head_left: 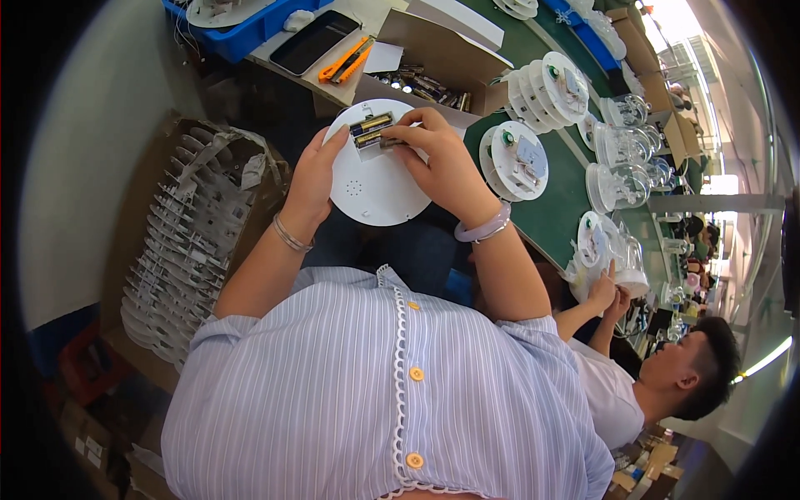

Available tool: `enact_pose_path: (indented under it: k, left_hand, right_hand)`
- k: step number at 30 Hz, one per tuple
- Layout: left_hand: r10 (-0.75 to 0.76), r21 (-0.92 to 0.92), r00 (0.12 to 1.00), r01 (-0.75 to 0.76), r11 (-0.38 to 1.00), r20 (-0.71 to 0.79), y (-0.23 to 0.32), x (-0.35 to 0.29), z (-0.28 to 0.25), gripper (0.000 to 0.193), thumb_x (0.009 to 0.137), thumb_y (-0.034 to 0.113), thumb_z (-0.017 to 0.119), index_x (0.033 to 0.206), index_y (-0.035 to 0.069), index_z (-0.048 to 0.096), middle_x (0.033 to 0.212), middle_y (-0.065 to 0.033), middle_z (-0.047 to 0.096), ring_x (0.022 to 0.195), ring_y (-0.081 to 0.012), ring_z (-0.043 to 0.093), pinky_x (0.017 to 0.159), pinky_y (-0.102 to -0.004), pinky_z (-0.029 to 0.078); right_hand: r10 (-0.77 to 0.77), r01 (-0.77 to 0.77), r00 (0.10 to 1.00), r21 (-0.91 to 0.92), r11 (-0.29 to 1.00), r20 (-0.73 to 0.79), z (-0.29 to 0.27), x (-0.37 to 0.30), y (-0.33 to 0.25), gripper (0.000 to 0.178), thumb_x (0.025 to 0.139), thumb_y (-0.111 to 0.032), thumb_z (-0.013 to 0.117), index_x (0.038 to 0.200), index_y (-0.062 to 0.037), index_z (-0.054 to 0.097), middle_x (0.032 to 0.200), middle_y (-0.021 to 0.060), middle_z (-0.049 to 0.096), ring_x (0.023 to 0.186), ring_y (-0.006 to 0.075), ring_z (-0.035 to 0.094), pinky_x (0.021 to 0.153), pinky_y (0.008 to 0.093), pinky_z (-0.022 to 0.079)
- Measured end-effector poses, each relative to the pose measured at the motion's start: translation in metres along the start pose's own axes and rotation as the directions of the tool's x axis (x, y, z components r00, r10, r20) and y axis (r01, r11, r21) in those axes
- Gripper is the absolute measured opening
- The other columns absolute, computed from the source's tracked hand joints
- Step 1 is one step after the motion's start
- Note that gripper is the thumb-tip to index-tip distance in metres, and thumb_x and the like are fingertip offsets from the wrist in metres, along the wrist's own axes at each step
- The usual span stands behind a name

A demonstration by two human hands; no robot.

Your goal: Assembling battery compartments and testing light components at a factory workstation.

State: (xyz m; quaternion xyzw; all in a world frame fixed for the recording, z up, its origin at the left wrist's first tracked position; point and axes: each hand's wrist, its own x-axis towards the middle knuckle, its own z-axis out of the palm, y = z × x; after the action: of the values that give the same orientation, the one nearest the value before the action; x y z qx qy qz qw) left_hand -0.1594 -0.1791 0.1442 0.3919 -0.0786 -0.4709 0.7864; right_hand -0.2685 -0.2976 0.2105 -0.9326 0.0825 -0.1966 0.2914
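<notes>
A round white disc-shaped base [385,193] is held up in front of me. My left hand [315,177] grips its left edge, with the thumb on top. In the upper part of the base is a battery compartment where dark and gold batteries [370,125] lie side by side. My right hand [440,160] is over the compartment's right side, its fingers pinching a battery [390,142] at the lower edge. How far that battery sits inside is partly hidden by the fingers. Several small holes show in the base below the compartment.
Beyond the base stands a cardboard box [446,62] of loose batteries, beside an orange utility knife [347,60] and a black phone [314,42]. White disc assemblies [514,161] and clear domes [621,185] line the green table. A carton of discs [187,242] is at left; a co-worker [658,375] sits right.
</notes>
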Motion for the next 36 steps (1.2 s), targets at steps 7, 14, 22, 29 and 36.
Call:
enact_pose_path:
  k: [7,14,22,29,36]
  left_hand:
    - [0.027,0.019,1.000,-0.027,0.999,0.013,-0.002,-0.003,0.005,0.030,0.083,0.023,0.047,0.104,0.001,0.046,0.088,-0.0074,0.056,0.075,-0.0110,0.057,0.063,-0.0224,0.047]
    - [-0.072,-0.006,0.995,0.072,0.997,0.067,0.005,-0.009,0.011,0.034,0.079,0.020,0.056,0.104,0.001,0.044,0.091,-0.0084,0.055,0.081,-0.0129,0.057,0.068,-0.0255,0.048]
    - [-0.126,-0.016,0.981,0.130,0.991,0.144,0.010,-0.010,0.010,0.039,0.072,0.006,0.062,0.105,-0.001,0.042,0.097,-0.0126,0.054,0.084,-0.0174,0.057,0.072,-0.0292,0.049]
    - [-0.123,0.084,0.978,0.110,0.990,0.170,0.006,-0.003,0.003,0.041,0.069,0.002,0.063,0.104,-0.003,0.043,0.096,-0.0134,0.055,0.084,-0.0189,0.057,0.073,-0.0298,0.048]
    - [0.002,0.153,0.996,-0.015,0.988,0.090,0.002,-0.003,0.000,0.041,0.068,0.000,0.064,0.103,-0.004,0.043,0.094,-0.0127,0.055,0.083,-0.0175,0.057,0.072,-0.0284,0.048]
  right_hand:
    - [0.073,-0.077,0.996,0.107,0.991,0.040,0.000,-0.001,-0.013,0.023,0.066,0.001,0.058,0.088,-0.0058,0.058,0.085,0.0102,0.056,0.078,0.0234,0.055,0.070,0.0293,0.044]
    - [-0.129,0.146,0.986,-0.178,0.973,0.105,0.004,-0.003,-0.014,0.032,0.066,-0.004,0.060,0.097,-0.0102,0.058,0.090,0.0079,0.055,0.086,0.0268,0.051,0.078,0.0345,0.039]
    - [0.256,-0.222,0.912,0.139,0.965,-0.322,-0.006,-0.020,0.013,0.051,0.072,-0.010,0.059,0.118,-0.0036,0.038,0.114,0.0126,0.044,0.101,0.0208,0.044,0.086,0.0315,0.036]
    - [0.471,-0.296,0.881,0.726,0.621,-0.044,0.004,-0.029,0.004,0.040,0.077,-0.004,0.052,0.115,-0.0032,0.041,0.101,0.0090,0.051,0.088,0.0121,0.051,0.075,0.0226,0.043]
    - [0.445,-0.297,0.892,0.633,0.715,-0.085,0.010,-0.022,0.005,0.037,0.078,-0.005,0.051,0.113,-0.0036,0.043,0.099,0.0076,0.051,0.087,0.0118,0.051,0.075,0.0226,0.043]
